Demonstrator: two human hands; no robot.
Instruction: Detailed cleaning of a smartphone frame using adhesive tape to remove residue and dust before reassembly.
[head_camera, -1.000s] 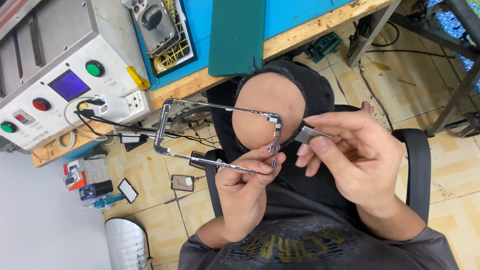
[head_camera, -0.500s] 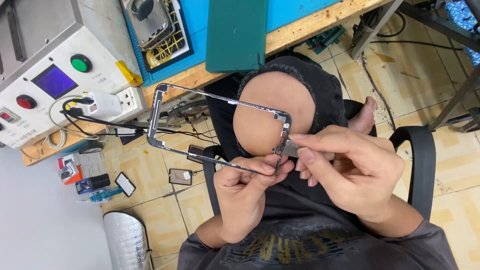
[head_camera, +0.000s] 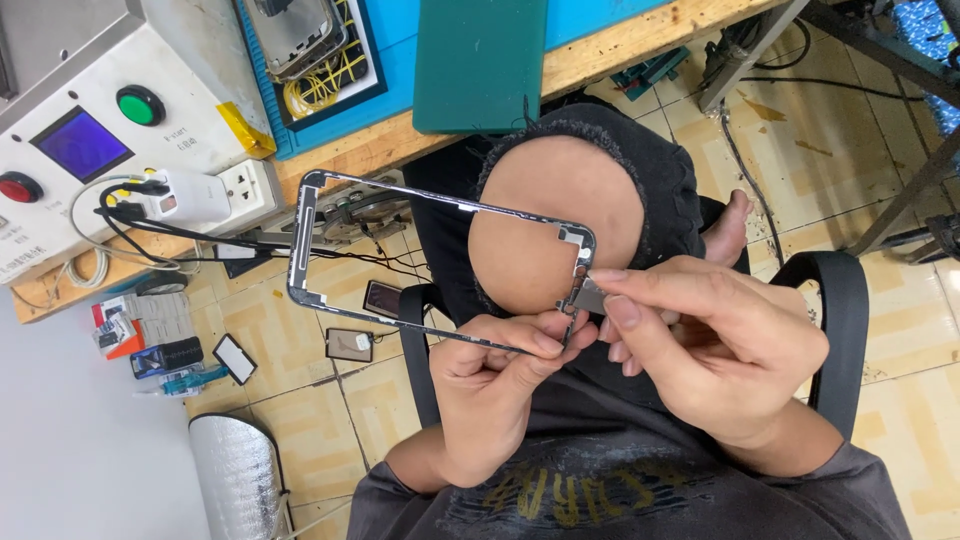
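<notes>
Both hands grip things. The left hand (head_camera: 490, 385) pinches the phone frame (head_camera: 440, 265). The right hand (head_camera: 715, 350) holds what looks like a small blade (head_camera: 590, 296) against it.

Wooden tabletop (head_camera: 400, 148) across the top, everything else placed from it. On it at centre, green mat (head_camera: 480, 62); left of that, blue mat (head_camera: 300, 130) carrying a phone shell (head_camera: 298, 35) with yellow cable. At its left end, white machine (head_camera: 90, 130) with green button (head_camera: 140, 105), red button (head_camera: 18, 187) and blue screen (head_camera: 80, 145). At its front edge, white socket (head_camera: 245, 190) with a plugged charger (head_camera: 190, 195) and black leads. Below it on the tiled floor (head_camera: 290, 350), small parts, a silver bin (head_camera: 240, 475). To the right, black chair arm (head_camera: 835, 330).
</notes>
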